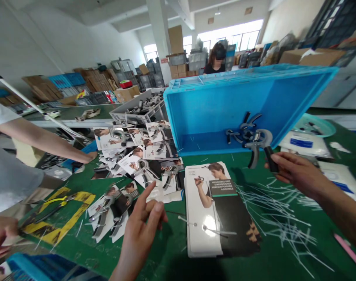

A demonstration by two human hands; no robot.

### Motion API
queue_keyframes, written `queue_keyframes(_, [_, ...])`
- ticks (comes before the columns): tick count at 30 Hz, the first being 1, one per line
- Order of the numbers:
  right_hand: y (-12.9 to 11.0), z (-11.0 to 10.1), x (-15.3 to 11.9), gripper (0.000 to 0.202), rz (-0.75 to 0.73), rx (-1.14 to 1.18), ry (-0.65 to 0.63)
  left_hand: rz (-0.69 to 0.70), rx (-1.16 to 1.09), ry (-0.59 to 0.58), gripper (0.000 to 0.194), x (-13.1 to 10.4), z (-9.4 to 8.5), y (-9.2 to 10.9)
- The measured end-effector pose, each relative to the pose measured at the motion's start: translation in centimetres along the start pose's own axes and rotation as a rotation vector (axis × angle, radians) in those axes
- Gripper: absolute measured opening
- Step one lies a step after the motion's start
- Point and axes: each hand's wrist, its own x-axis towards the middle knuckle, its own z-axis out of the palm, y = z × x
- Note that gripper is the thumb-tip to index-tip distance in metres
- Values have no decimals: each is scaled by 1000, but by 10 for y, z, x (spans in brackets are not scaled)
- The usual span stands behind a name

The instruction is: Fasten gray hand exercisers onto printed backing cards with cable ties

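My right hand (297,171) grips one handle of a grey-and-black hand grip strengthener (260,140), lifted at the front of the blue crate (213,105). Behind it, a few more grip strengtheners (239,130) lie inside that crate, which stands tipped with its opening facing me. Over the table, my left hand (142,222) has its index finger and thumb apart; the other fingers are curled and partly hidden. Right of it is a stack of printed backing cards (207,171), with thin cable ties (217,231) across the top card.
Carded grip strengtheners (148,164) are piled left of the cards. Loose white cable ties (280,214) spread at right, near plastic bags (303,143). Cutting pliers (57,203) lie by yellow tape. A co-worker's arm (49,136) reaches in at left; another person (215,60) is behind the crate.
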Motion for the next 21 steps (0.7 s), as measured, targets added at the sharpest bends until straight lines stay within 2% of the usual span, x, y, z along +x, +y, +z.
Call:
queue_keyframes(1, [-17, 6, -19, 34, -6, 101, -69, 70, -6, 23, 59, 12, -1, 5])
queue_keyframes(2, [-34, 16, -37, 31, 19, 330, -177, 157, -3, 22, 56, 24, 1, 10])
queue_keyframes(3, [-49, 28, -53, 30, 55, 520, -305, 257, 12, -9, 56, 36, 7, 14])
queue_keyframes(5, [-73, 55, -77, 29, 132, 759, -541, 435, 48, -123, 63, 59, 23, 18])
queue_keyframes(7, [-87, 78, -90, 27, 212, 863, -686, 534, 62, -222, 58, 75, 38, 16])
queue_keyframes(9, [-89, 90, -93, 28, 265, 868, -738, 590, 87, -260, 41, 81, 46, 9])
queue_keyframes(11, [-86, 91, -92, 36, 260, 710, -770, 641, 146, -269, 29, 78, 46, 1])
queue_keyframes(13, [-81, 84, -91, 43, 153, 353, -722, 678, 202, -301, 28, 70, 41, -4])
queue_keyframes(14, [-79, 79, -92, 44, 64, 141, -628, 686, 220, -335, 29, 66, 38, -4])
queue_keyframes(16, [-79, 72, -94, 37, -147, -202, -363, 662, 242, -398, 28, 61, 34, -2])
queue_keyframes(17, [-79, 70, -97, 32, -247, -295, -261, 637, 248, -406, 26, 60, 32, 1])
queue_keyframes(18, [-81, 70, -100, 27, -331, -336, -218, 613, 254, -395, 25, 61, 32, 4])
queue_keyframes(19, [-83, 71, -104, 22, -399, -343, -236, 596, 261, -368, 25, 64, 33, 7])
queue_keyframes(21, [-86, 78, -110, 18, -500, -319, -355, 590, 280, -315, 27, 70, 38, 13])
